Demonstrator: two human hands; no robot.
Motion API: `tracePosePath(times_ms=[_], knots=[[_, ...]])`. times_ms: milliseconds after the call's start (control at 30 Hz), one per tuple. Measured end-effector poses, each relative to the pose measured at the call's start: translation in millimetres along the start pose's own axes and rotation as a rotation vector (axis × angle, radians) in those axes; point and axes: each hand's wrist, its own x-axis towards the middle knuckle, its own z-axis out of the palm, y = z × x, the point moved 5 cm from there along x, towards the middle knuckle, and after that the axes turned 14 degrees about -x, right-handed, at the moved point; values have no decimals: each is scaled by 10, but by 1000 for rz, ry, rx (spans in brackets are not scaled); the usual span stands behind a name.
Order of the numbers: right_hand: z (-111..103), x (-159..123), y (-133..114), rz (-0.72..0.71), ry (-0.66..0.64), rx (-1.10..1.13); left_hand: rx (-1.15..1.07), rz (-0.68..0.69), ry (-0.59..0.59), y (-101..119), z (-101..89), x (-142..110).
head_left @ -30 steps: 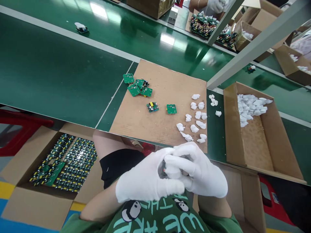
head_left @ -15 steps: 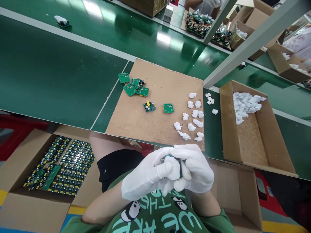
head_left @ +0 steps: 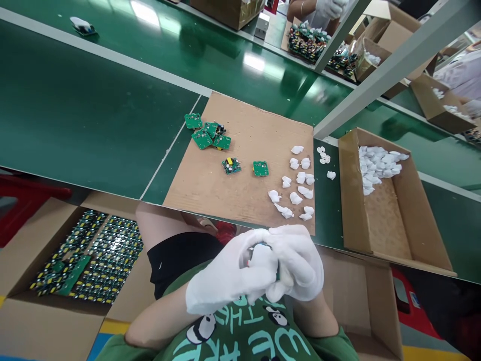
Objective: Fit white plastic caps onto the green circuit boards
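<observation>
Both my hands wear white gloves and are pressed together close to my chest. My left hand [head_left: 225, 278] and my right hand [head_left: 300, 263] are closed around a small circuit board part [head_left: 259, 249], mostly hidden by the fingers, with a white piece against it. On the cardboard sheet [head_left: 248, 190] in front lie a cluster of green circuit boards [head_left: 208, 134], two single boards [head_left: 231, 165] [head_left: 260, 168], and several small white plastic pieces [head_left: 298, 185].
A cardboard box [head_left: 394, 225] with white pieces stands at the right. A carton of circuit boards [head_left: 90, 255] sits low at my left. A green conveyor belt [head_left: 93, 105] runs behind. Another person's gloved hands [head_left: 328, 7] work at the far side. A metal bar [head_left: 383, 65] crosses upper right.
My hands have stayed clasped at my chest, kneading the small part between them; the fingers have shifted slightly. An item on the far belt has drifted left.
</observation>
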Motion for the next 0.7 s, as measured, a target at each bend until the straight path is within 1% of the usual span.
tracePosePath(times_ms=[67,100,167,233,300,400,433,533,567,633,700], knots=[[-29,27,-36,-55,64,-4,108,-31,41,18,-6,-12],[-40,39,-53,-74,101,-9,131,-21,64,38,-9,-18],[-33,58,-64,-70,116,-5,153,12,62,81,9,-24],[-27,68,-52,-47,108,11,177,37,31,118,39,-22],[-24,77,-38,-48,72,16,190,28,17,136,51,-13],[-29,117,-10,-72,6,18,215,-13,96,150,-5,-2],[-38,141,6,-70,5,39,206,-32,90,153,-16,-1],[-55,220,32,-78,19,179,146,-41,-64,185,-3,-14],[-54,243,41,-72,24,221,137,-29,-94,203,-11,-28],[-47,277,56,-51,27,278,165,16,-75,239,-60,-59],[-38,297,65,-40,18,295,192,9,-32,227,-111,-87]])
